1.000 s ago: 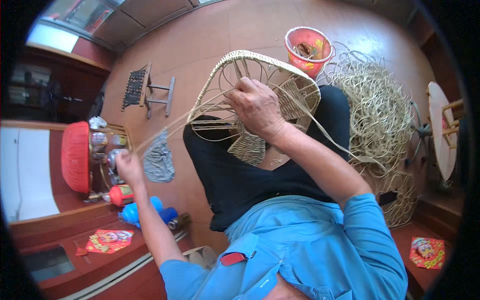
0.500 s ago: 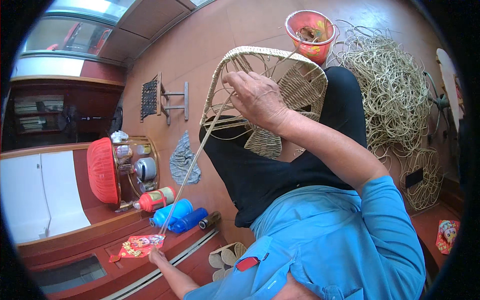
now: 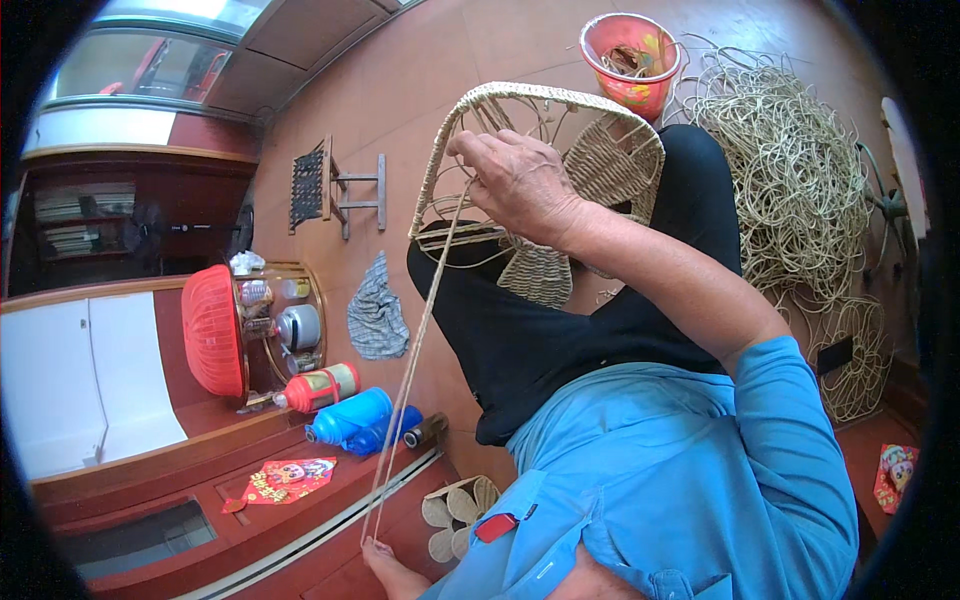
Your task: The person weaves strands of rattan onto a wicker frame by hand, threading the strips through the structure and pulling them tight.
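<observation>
Across the person's thighs (image 3: 590, 335) stands the frame (image 3: 548, 93), its rim wrapped in pale fibre and 2 woven petals (image 3: 613, 165) showing inside, the lower one partly covered. The right hand (image 3: 525, 187) lies over the open left part of the frame with its fingers curled in, hiding the middle; its thumb is out of sight, and I cannot tell whether it grips the cord, the frame or both. From under it the cord (image 3: 406, 385) runs taut as 2 close strands down to the left hand (image 3: 388, 568), which pinches them near the lower edge; the strand ends are lost in that grip, and the left wrist is partly cut off. Beyond the frame sits a red bucket (image 3: 643, 98), its contents a dim tangle, beside a heap of cord (image 3: 790, 180) too matted to separate into strands. A round board (image 3: 903, 165) at the right is cropped by the dark fisheye rim. On the left, a stool (image 3: 327, 190) and a crumpled cloth (image 3: 378, 318) lie on the floor, and a blue flask (image 3: 352, 414) partly hides a darker one (image 3: 385, 432)
</observation>
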`<action>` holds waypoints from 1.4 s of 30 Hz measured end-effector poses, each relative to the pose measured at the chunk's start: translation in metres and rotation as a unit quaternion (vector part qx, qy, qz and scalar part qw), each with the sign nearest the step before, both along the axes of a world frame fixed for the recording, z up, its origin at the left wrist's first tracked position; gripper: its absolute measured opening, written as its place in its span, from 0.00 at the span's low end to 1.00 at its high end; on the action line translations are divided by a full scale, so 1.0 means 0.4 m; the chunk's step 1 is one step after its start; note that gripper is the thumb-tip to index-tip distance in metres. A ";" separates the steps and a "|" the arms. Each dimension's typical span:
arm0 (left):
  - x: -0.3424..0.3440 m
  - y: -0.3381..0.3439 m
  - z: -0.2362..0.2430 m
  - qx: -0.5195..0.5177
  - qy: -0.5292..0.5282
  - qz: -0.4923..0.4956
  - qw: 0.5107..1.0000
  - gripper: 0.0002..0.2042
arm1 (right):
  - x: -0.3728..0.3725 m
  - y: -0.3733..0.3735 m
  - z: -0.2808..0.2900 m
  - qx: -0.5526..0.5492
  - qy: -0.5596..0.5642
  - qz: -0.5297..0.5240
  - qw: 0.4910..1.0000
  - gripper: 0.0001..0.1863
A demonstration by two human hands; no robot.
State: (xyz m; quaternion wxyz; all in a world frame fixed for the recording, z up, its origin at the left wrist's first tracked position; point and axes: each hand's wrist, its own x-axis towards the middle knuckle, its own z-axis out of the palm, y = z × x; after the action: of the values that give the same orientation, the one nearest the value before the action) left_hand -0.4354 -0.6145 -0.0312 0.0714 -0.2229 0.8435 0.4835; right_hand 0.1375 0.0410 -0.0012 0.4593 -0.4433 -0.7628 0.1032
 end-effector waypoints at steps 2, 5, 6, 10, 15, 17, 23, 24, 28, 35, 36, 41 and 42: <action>0.034 -0.064 0.008 0.004 0.000 0.011 1.000 0.10 | 0.007 0.000 0.002 -0.011 0.003 0.011 1.000 0.17; 0.066 -0.121 0.018 0.014 0.002 0.028 0.999 0.10 | 0.010 0.005 0.006 -0.049 -0.017 0.019 0.998 0.13; 0.074 -0.134 0.016 0.018 -0.002 0.031 0.999 0.10 | 0.010 0.009 0.007 -0.040 -0.016 0.018 0.999 0.13; 0.084 -0.173 0.006 0.027 -0.011 0.036 0.999 0.09 | 0.003 0.018 0.009 -0.050 -0.041 0.011 0.998 0.13; 0.084 -0.155 -0.037 0.035 -0.046 -0.005 0.998 0.09 | 0.005 0.029 0.007 -0.016 -0.048 0.033 0.998 0.14; 0.084 -0.092 -0.077 0.033 -0.077 -0.051 0.995 0.09 | -0.002 0.032 0.008 -0.028 -0.090 0.026 0.995 0.16; 0.116 0.325 -0.277 -0.255 -0.168 -0.366 0.879 0.08 | -0.049 0.044 0.018 0.043 -0.130 -0.014 0.991 0.40; 0.128 0.407 -0.292 -0.216 -0.145 -0.444 0.857 0.09 | -0.054 0.045 0.020 0.028 -0.141 -0.024 0.989 0.43; 0.225 0.723 -0.276 -0.215 -0.021 -0.603 0.768 0.09 | -0.061 0.041 0.020 -0.031 -0.110 0.000 0.993 0.43; 0.553 1.127 0.004 -0.101 0.205 -0.676 0.701 0.11 | -0.057 0.018 -0.008 -0.040 0.035 -0.009 0.999 0.38; 0.614 1.169 0.043 -0.069 0.235 -0.676 0.694 0.10 | -0.057 0.016 -0.011 -0.025 0.030 -0.009 0.999 0.38; 0.885 1.306 0.161 0.033 0.297 -0.696 0.653 0.08 | -0.050 -0.005 -0.016 -0.060 0.186 0.008 0.981 0.34; 0.924 1.331 0.169 0.065 0.298 -0.708 0.637 0.07 | -0.045 -0.010 -0.017 -0.140 0.249 0.032 0.958 0.32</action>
State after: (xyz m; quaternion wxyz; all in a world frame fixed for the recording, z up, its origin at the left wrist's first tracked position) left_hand -0.0657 -0.0821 0.0366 0.1510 0.6040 0.6850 0.3783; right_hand 0.1197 0.0370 -0.0081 0.5642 -0.4391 -0.6161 0.3306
